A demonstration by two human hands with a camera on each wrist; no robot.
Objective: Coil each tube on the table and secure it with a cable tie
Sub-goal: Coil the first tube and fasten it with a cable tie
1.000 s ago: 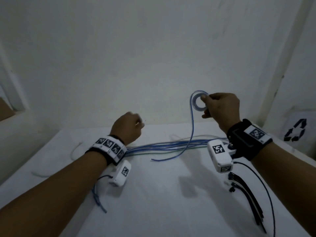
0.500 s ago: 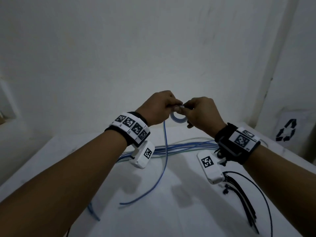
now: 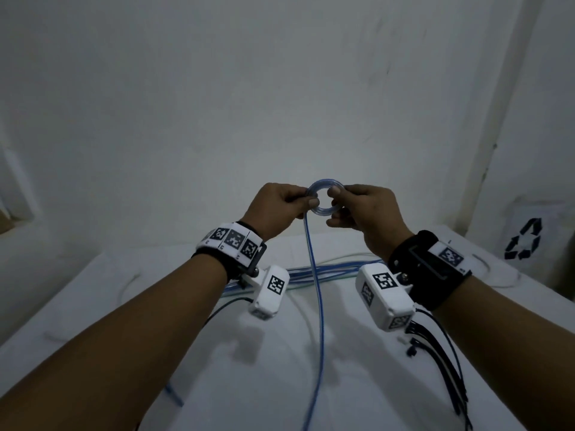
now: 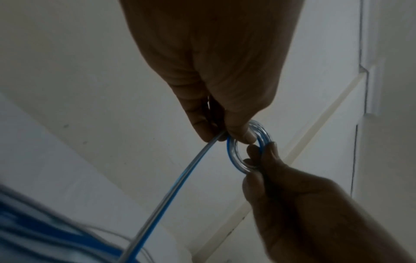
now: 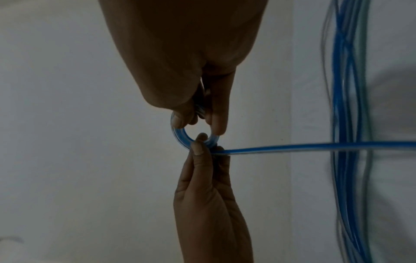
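A small coil (image 3: pixel 324 197) of clear tube with a blue stripe is held up above the white table (image 3: pixel 264 384). My left hand (image 3: pixel 280 206) pinches the coil's left side and my right hand (image 3: pixel 361 209) pinches its right side. The uncoiled tail (image 3: pixel 317 306) hangs down from the left hand to the table's near edge. In the left wrist view the coil (image 4: pixel 238 160) sits between both hands' fingertips, with the tail (image 4: pixel 180 181) running down-left. In the right wrist view the coil (image 5: pixel 182 135) shows the same grip.
A bundle of several blue tubes (image 3: pixel 326 270) lies across the table behind my wrists. Several black cable ties (image 3: pixel 441 365) lie at the right near edge. A clear tube (image 3: pixel 485 272) loops at the far right. A bag with a recycling mark (image 3: pixel 525 241) stands right of the table.
My left hand came up from the table and joined the right hand at the coil. Both hands now pinch opposite sides, and the tail hangs straighter toward me.
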